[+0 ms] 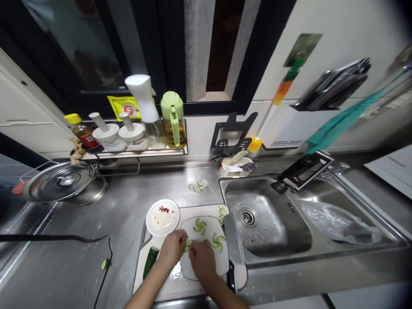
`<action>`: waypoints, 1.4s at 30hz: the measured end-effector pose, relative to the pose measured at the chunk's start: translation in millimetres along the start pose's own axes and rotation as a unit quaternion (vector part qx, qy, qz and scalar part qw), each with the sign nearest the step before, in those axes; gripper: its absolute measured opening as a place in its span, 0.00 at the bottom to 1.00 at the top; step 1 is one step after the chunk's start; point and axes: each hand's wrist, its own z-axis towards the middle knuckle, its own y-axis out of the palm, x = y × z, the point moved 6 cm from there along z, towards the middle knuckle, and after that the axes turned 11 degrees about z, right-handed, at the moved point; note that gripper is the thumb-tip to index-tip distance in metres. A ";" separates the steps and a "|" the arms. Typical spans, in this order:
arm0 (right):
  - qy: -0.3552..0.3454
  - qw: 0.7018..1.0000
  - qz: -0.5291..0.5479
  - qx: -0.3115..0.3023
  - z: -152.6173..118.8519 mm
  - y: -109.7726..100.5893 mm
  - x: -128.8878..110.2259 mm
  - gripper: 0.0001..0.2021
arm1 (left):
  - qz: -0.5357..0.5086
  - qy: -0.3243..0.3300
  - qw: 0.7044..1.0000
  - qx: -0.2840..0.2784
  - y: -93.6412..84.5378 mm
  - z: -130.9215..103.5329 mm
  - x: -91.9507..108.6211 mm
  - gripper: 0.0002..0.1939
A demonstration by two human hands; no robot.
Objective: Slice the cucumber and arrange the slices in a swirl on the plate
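Note:
On a white cutting board (167,293) lies a square white plate (222,259) with curved cucumber slices (200,225) grouped like petals near its top and more (218,242) at its right. My left hand (174,246) pinches at a slice by the plate's left edge. Beside it, my right hand (202,257) is closed over the plate, its fingertips at the same slices; what it holds is hidden. A round white dish (162,217) with small red pieces sits above my left hand. A cut cucumber (150,262) lies left of my left wrist. Right of the plate rests a cleaver (234,240).
Thin cucumber slices (198,186) lie on the steel counter behind the board. A double sink (273,223) is at the right. A lidded pan (66,182) and a seasoning rack (144,152) stand at the back left. A dark cable (64,237) crosses the left counter.

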 end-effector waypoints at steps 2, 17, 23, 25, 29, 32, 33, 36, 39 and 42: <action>-0.005 1.000 -0.006 0.003 -0.2 -1.5 -2.6 0.10 | 0.007 0.003 1.000 0.003 -0.8 -0.1 1.0 0.10; -0.031 0.999 -0.023 -0.005 -1.9 -4.0 -10.7 0.10 | 0.046 0.017 0.999 0.009 1.6 -0.1 0.5 0.11; -0.035 0.999 -0.017 -0.005 -3.5 -5.2 -8.3 0.09 | 0.038 0.026 0.999 0.007 -1.1 -1.1 1.7 0.10; -0.038 0.999 -0.015 -0.003 -4.3 -6.6 -6.7 0.09 | 0.011 0.020 0.999 0.025 -9.0 -0.4 -4.0 0.10; -0.047 0.999 -0.016 -0.004 -6.6 -9.8 -4.4 0.09 | 0.019 -0.073 0.993 0.095 -41.7 8.2 -35.5 0.12; -0.050 0.999 -0.012 -0.008 -8.9 -10.7 -2.7 0.09 | 0.064 -0.155 0.977 0.134 -66.9 20.5 -63.2 0.13; -0.051 0.999 -0.010 -0.008 -9.8 -10.7 -1.9 0.09 | 0.082 -0.169 0.972 0.144 -73.1 25.4 -70.0 0.13; -0.053 0.999 -0.005 -0.005 -12.0 -10.0 1.2 0.08 | 0.109 -0.198 0.963 0.147 -80.5 39.0 -84.4 0.14; -0.053 0.999 0.001 -0.002 -13.3 -9.3 5.3 0.08 | 0.115 -0.202 0.962 0.142 -78.5 47.6 -89.6 0.14; -0.048 0.999 0.003 -0.002 -13.6 -9.2 8.9 0.08 | 0.118 -0.199 0.963 0.139 -75.3 51.5 -89.7 0.15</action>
